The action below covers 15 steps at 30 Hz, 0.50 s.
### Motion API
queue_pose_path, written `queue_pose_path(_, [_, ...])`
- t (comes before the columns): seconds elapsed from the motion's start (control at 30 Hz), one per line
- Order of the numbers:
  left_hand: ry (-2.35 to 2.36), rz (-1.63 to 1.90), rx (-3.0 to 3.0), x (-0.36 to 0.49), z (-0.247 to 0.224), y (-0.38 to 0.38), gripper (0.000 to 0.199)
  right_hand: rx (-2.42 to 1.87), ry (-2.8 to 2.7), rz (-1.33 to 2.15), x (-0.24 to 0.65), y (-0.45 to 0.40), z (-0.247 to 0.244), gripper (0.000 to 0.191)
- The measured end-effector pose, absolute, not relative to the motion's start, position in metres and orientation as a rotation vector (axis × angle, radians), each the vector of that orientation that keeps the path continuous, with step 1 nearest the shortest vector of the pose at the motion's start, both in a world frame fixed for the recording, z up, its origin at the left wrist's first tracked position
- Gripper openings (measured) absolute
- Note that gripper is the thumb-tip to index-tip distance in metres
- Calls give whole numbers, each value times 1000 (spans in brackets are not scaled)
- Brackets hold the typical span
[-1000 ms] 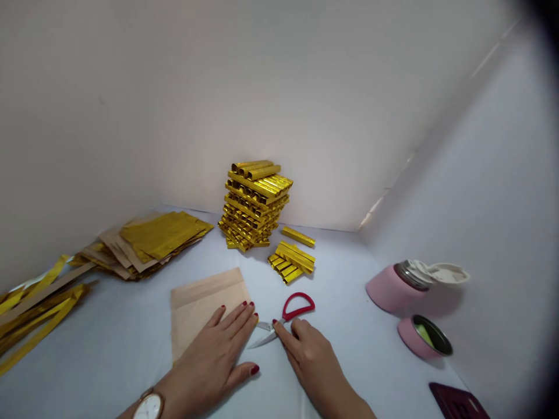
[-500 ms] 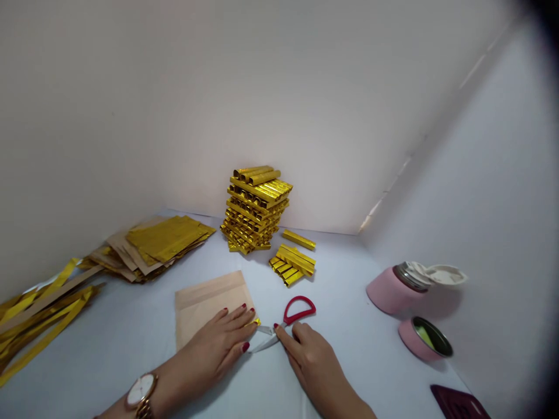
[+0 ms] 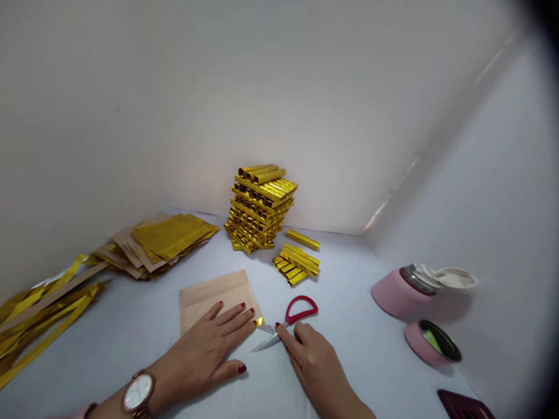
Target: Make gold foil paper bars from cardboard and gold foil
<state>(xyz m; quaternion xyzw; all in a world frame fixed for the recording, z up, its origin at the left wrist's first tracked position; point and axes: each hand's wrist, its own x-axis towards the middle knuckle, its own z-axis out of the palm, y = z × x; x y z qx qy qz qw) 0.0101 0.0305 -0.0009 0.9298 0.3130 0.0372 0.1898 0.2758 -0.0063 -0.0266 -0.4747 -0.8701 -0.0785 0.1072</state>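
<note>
the left hand (image 3: 207, 349) lies palm down, flattened with its fingers spread, pressing on a tan paper sheet (image 3: 203, 299) without gripping it; a watch (image 3: 138, 392) sits on that wrist. the right hand (image 3: 314, 352) is curled around a pair of scissors (image 3: 267, 344), forefinger stretched out near the pivot, one red handle loop showing beyond the knuckles and the other hidden by the hand. the blades stand parted, one pointing to a small gold patch (image 3: 261, 321) at the sheet's right edge, just beside the left fingertips; whether it touches, i cannot tell.

the sheet lies on the white table (image 3: 345, 291), in front of the person. beyond the scissors are a small group of gold tubes (image 3: 297, 263) and a single gold tube (image 3: 303, 239), with a tall crisscross stack (image 3: 262, 212) of them near the wall. to the left lie a pile of gold and tan sheets (image 3: 170, 235) and loose gold strips (image 3: 52, 320). to the right are a pink flask (image 3: 398, 293), its white cap open, and a pink cup (image 3: 423, 344) with something pale green inside.
</note>
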Motion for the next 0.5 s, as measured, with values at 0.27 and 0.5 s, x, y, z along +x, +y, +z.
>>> queue_pose_path(0.27, [914, 150, 2609, 11, -2, 29, 57, -1398, -2595, -160, 279, -8, -24, 44])
queue_pose_path(0.5, [909, 165, 2637, 11, -5, 30, 60, -1421, -2602, -209, 275, -8, -24, 43])
